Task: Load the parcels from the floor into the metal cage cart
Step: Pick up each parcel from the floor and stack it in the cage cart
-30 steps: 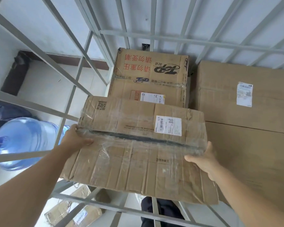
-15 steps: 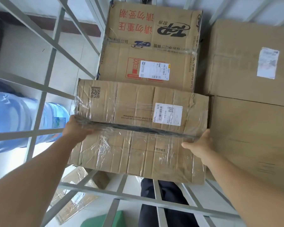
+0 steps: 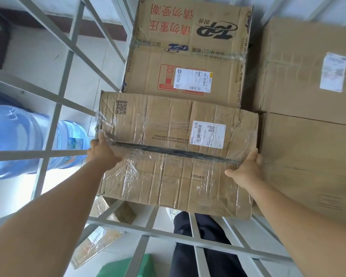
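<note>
I hold a taped, crumpled cardboard parcel [image 3: 174, 154] with a white label inside the metal cage cart [image 3: 54, 100]. My left hand [image 3: 103, 153] grips its left end and my right hand [image 3: 246, 169] grips its right end, thumbs on top near the black tape seam. Its far edge meets a printed box with red characters [image 3: 188, 52]. A large plain box with a label [image 3: 308, 66] stands to the right, and another plain box [image 3: 312, 166] lies below that, beside my right hand. More parcels [image 3: 96, 242] lie on the floor below the cart's near rail.
A blue water jug [image 3: 28, 142] stands outside the cage bars on the left. The cart's near grey rail [image 3: 168, 234] crosses below the parcel. Dark trouser legs [image 3: 200, 246] show through the bars, and a green object [image 3: 128, 266] sits at the bottom edge.
The held parcel has moved down and forward into the cage, closing up to the printed box. Both hands keep the same grip on its ends.
</note>
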`<move>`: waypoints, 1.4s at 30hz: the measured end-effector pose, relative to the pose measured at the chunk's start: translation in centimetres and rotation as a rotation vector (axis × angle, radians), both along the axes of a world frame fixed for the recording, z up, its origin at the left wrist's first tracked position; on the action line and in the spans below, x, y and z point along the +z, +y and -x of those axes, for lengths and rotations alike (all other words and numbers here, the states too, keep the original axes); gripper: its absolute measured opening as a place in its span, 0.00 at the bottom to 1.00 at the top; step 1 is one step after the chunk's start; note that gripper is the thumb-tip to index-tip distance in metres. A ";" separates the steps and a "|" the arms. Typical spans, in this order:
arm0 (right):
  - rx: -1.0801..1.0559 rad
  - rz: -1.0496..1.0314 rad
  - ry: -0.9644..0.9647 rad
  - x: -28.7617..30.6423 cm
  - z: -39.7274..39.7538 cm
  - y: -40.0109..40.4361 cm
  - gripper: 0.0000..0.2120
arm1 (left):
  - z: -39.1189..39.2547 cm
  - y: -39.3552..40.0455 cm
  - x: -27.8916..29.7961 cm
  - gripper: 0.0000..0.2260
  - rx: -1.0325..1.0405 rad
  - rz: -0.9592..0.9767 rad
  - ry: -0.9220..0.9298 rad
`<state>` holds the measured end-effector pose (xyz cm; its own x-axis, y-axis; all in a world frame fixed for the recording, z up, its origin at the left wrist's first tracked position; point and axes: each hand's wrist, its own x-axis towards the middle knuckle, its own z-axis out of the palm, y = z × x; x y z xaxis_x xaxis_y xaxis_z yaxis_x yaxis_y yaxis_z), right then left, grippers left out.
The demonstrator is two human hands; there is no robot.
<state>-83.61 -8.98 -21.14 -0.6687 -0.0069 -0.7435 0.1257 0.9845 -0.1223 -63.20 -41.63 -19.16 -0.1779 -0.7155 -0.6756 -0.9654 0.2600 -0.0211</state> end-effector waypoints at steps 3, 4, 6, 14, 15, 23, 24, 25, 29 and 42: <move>0.173 0.022 0.018 2.2 -0.1 -0.2 0.55 | 0.6 0.8 2.1 0.47 -0.157 -0.008 -0.005; 0.237 0.030 0.032 3.2 0.0 -0.3 0.54 | 0.9 1.1 3.1 0.47 -0.202 -0.005 0.002; 0.359 0.042 0.064 5.5 0.1 -0.8 0.52 | 1.4 1.7 5.2 0.46 -0.282 0.006 0.020; 0.687 0.120 0.237 17.5 1.0 -3.6 0.49 | 3.5 4.0 16.0 0.41 -0.470 0.177 0.126; 0.716 0.137 0.267 19.0 1.0 -3.9 0.49 | 3.7 4.3 17.5 0.40 -0.472 0.191 0.146; 0.928 0.249 0.424 29.9 0.9 -5.1 0.46 | 2.0 8.7 29.0 0.40 -0.356 0.342 0.333; 0.954 0.265 0.433 31.0 0.8 -5.1 0.46 | 1.6 9.6 30.3 0.40 -0.334 0.366 0.348; 0.983 0.288 0.440 32.1 0.6 -5.1 0.47 | 1.0 10.5 31.6 0.40 -0.313 0.392 0.362; 1.113 0.371 0.452 36.4 -0.7 -4.8 0.48 | -1.4 14.4 36.8 0.39 -0.241 0.498 0.347; 1.542 0.699 0.529 46.8 -12.9 -2.0 0.45 | -15.3 30.1 47.9 0.36 0.139 0.721 0.257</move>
<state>-70.66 -10.96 25.67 0.1054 -0.9930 -0.0542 -0.9646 -0.0888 -0.2484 -47.92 -11.51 28.70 -0.1420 -0.9898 0.0155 -0.9857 0.1428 0.0899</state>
